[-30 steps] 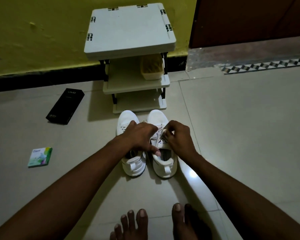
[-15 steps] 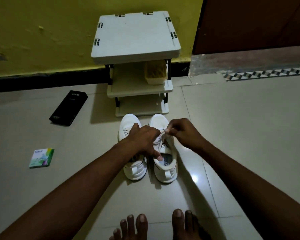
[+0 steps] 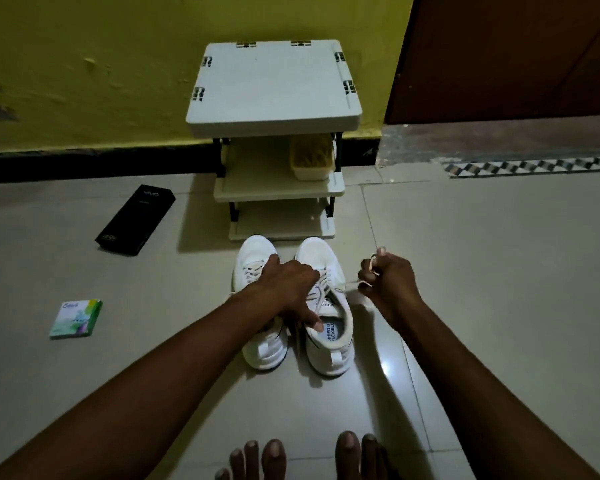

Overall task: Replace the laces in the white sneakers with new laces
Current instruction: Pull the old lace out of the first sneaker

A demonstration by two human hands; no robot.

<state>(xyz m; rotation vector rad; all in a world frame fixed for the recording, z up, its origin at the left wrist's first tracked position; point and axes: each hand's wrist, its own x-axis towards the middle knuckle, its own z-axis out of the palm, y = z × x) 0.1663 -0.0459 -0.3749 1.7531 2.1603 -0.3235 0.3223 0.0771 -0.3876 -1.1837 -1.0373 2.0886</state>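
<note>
Pale floor tiles (image 3: 499,271) run up to a yellow wall (image 3: 118,64) with a dark skirting, and the person sits facing it, bare toes (image 3: 274,455) at the near edge.

The fingers of the right hand (image 3: 390,284) are curled tight, clamped on a white lace (image 3: 350,282). The lace runs taut leftward from them to the eyelets of the right-hand sneaker (image 3: 329,344), and a short end loops above the knuckles. That hand is held in the air just right of the shoe, clear of it.

The left hand (image 3: 284,289) lies palm down across both shoes, its fingers apart. One digit stretches nearward to the mouth of the right-hand sneaker, where a printed insole shows. Another reaches far-left over the crossed laces of the left-hand sneaker (image 3: 264,351). It presses on the shoes rather than closing round anything I can make out.

Both white sneakers stand side by side on the floor, touching, toes pointing away toward the wall and heels toward the person.

Just beyond the toes stands a small white shelf rack (image 3: 274,84) with a yellowish tub (image 3: 312,161) on its middle tier. A black box (image 3: 136,220) lies to the far left. A small green-and-white packet (image 3: 77,318) lies nearer on the left. At the far right are a brown door (image 3: 516,53) and a checkered strip (image 3: 534,166).
</note>
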